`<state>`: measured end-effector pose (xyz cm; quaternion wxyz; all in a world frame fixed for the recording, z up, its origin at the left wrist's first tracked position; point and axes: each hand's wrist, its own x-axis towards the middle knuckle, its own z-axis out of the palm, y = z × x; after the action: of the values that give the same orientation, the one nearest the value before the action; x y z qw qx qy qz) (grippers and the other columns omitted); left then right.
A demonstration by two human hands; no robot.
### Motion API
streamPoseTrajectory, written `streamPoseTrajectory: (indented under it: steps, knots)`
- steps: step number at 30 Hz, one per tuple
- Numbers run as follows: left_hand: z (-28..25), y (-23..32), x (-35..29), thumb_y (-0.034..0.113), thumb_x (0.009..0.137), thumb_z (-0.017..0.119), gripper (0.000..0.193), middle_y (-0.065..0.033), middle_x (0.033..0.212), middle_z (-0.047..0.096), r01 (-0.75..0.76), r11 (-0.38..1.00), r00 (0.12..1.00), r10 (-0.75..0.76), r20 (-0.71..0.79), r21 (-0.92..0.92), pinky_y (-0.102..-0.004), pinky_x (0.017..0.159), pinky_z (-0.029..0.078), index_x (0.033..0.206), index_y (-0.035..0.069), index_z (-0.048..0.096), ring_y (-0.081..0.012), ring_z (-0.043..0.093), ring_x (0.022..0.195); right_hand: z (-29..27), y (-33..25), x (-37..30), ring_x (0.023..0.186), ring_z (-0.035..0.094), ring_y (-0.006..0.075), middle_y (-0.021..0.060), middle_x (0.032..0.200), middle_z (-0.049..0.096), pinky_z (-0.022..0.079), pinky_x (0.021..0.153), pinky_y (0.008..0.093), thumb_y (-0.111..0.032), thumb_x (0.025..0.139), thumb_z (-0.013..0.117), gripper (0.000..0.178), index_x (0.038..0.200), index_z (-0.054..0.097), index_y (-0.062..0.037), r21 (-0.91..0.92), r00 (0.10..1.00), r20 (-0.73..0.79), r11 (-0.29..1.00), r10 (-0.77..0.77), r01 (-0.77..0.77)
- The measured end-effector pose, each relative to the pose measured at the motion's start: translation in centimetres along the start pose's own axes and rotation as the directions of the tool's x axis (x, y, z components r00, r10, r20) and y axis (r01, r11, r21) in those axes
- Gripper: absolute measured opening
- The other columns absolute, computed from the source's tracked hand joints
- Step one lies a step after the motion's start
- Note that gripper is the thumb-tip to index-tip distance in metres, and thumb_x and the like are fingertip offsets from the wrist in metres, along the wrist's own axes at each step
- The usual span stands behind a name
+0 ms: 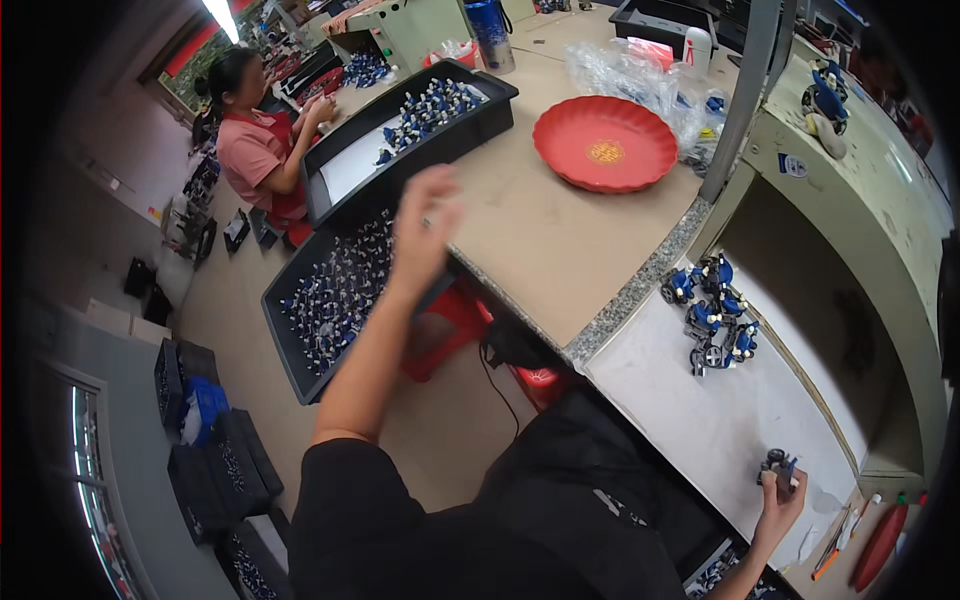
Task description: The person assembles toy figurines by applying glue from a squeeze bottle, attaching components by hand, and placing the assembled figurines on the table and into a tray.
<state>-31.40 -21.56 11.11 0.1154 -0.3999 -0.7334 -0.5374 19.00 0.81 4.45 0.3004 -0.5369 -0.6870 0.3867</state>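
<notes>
My left hand (428, 218) is raised in front of the black trays on the left, smeared by motion, so its fingers do not show clearly. Low on the right, my right hand (782, 503) grips a small wheeled toy (773, 461), dark with a little blue, above the white work surface (660, 400). Farther up that surface stands a cluster of blue toys with black wheels (712, 315). Nearest my left hand are a long black tray (325, 195) with small blue-and-white pieces on white sheeting and a lower black bin (290, 355) full of similar pieces.
A red scalloped plate (605, 145) lies on the tan table (510, 215), beside clear plastic bags (625, 75). A metal post (745, 110) and a green machine housing (850, 190) border the right side. Another person (255, 150) works at the far left. Pens (835, 545) lie at lower right.
</notes>
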Motion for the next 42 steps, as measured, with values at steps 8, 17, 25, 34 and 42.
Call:
streamPoseTrajectory:
  steps: [8, 17, 25, 34, 42]
  knots:
    - [13.0, 10.8, -10.2, 0.015, 0.072, 0.071, 0.068, -0.0108, 0.128, 0.04, 0.402, 0.784, 0.451, 0.281, 0.847, -0.474, -0.0337, 0.09, 0.039, 0.13, 0.005, 0.037, -0.021, 0.045, 0.111, 11.8, -11.1, -0.6, 0.079, 0.058, 0.0108, 0.005, 0.089, 0.06, 0.048, 0.07, 0.024, -0.007, 0.074, 0.066, 0.03, 0.101, 0.053, -0.001, 0.534, 0.721, 0.693, 0.664, 0.01, -0.523]
    - [15.6, 8.0, -11.7, 0.001, 0.073, 0.064, 0.045, -0.0086, 0.115, 0.049, 0.542, 0.629, 0.532, 0.257, 0.807, -0.558, -0.0292, 0.083, 0.043, 0.115, 0.005, 0.051, -0.0178, 0.05, 0.103, 12.6, -10.5, -0.2, 0.076, 0.057, 0.0093, 0.0051, 0.086, 0.06, 0.048, 0.065, 0.023, -0.016, 0.077, 0.067, 0.026, 0.096, 0.055, -0.0028, 0.487, 0.691, 0.723, 0.729, -0.027, -0.481]
    - [14.6, 8.2, -11.4, 0.007, 0.073, 0.067, 0.045, -0.0081, 0.11, 0.051, 0.658, 0.572, 0.391, 0.295, 0.871, -0.49, -0.0317, 0.09, 0.039, 0.115, 0.004, 0.05, -0.0191, 0.049, 0.107, 12.5, -10.6, -1.9, 0.075, 0.054, 0.0087, 0.0023, 0.081, 0.057, 0.044, 0.069, 0.0214, -0.002, 0.07, 0.067, 0.024, 0.09, 0.054, -0.0025, 0.45, 0.769, 0.639, 0.81, 0.002, -0.376]
    - [4.8, -0.4, -2.1, 0.02, 0.081, 0.059, 0.043, -0.0093, 0.12, 0.051, 0.002, 0.979, 0.883, 0.093, 0.46, -0.202, -0.035, 0.096, 0.034, 0.12, 0.006, 0.047, -0.0223, 0.045, 0.114, 3.3, -3.5, 4.5, 0.086, 0.054, 0.0182, 0.0093, 0.098, 0.052, 0.047, 0.071, 0.0277, 0.0, 0.075, 0.063, 0.026, 0.098, 0.05, 0.0001, -0.292, 0.929, -0.094, 0.902, -0.358, 0.318]
    - [-7.9, -5.9, 1.7, 0.015, 0.088, 0.05, 0.025, -0.0075, 0.097, 0.061, 0.241, 0.931, 0.893, -0.323, -0.312, -0.276, -0.0252, 0.082, 0.04, 0.11, 0.003, 0.053, -0.0128, 0.054, 0.091, -0.3, 2.0, 6.4, 0.091, 0.053, 0.0282, 0.013, 0.1, 0.05, 0.041, 0.076, 0.0354, -0.002, 0.076, 0.06, 0.03, 0.103, 0.047, -0.0005, -0.623, 0.966, -0.173, 0.781, -0.191, 0.043]
